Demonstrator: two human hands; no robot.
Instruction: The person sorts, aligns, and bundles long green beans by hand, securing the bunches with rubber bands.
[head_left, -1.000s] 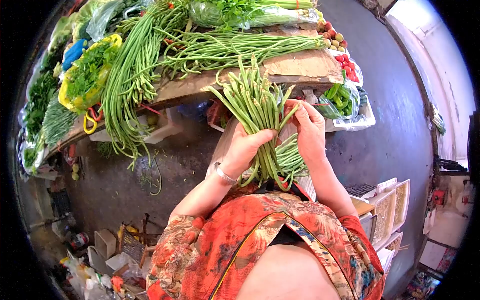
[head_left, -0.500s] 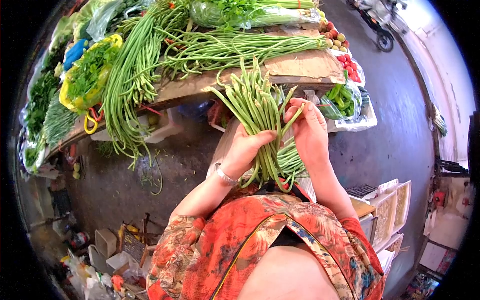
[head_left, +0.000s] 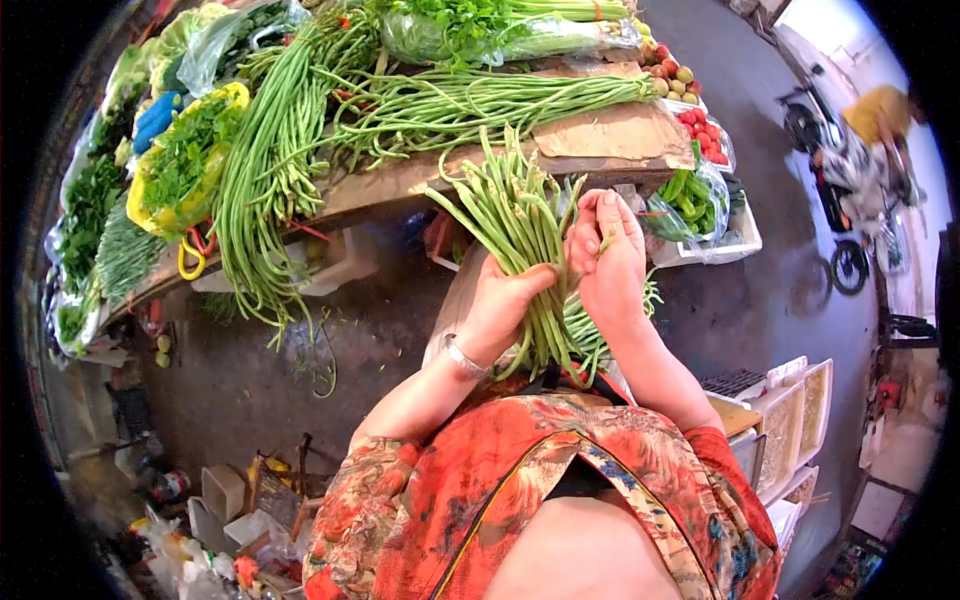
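My left hand (head_left: 505, 305), with a silver bracelet at its wrist, is wrapped round the middle of a bunch of green long beans (head_left: 520, 220). The bean ends fan out above the thumb, and the lower part hangs in curves toward my lap. Just to the right of the bunch is my right hand (head_left: 612, 260), its fingers curled in. A small green bean piece (head_left: 604, 243) shows between those fingers, mostly hidden by them. More long beans (head_left: 590, 330) lie behind and below the hands, over my lap.
Across the front stands a wooden stall table (head_left: 610, 140) with a long pile of beans (head_left: 500, 105) and a drooping bundle (head_left: 265, 170). A yellow bag of greens (head_left: 185, 165) sits left. Tomatoes (head_left: 705, 135) and bagged peppers (head_left: 690, 205) are right. A person (head_left: 885, 120) is by a motorbike (head_left: 840, 200).
My right hand has drawn its fingers in and away from a bean at the bunch's right side; a small piece now shows in them. The view has shifted, bringing a person by the motorbike into sight.
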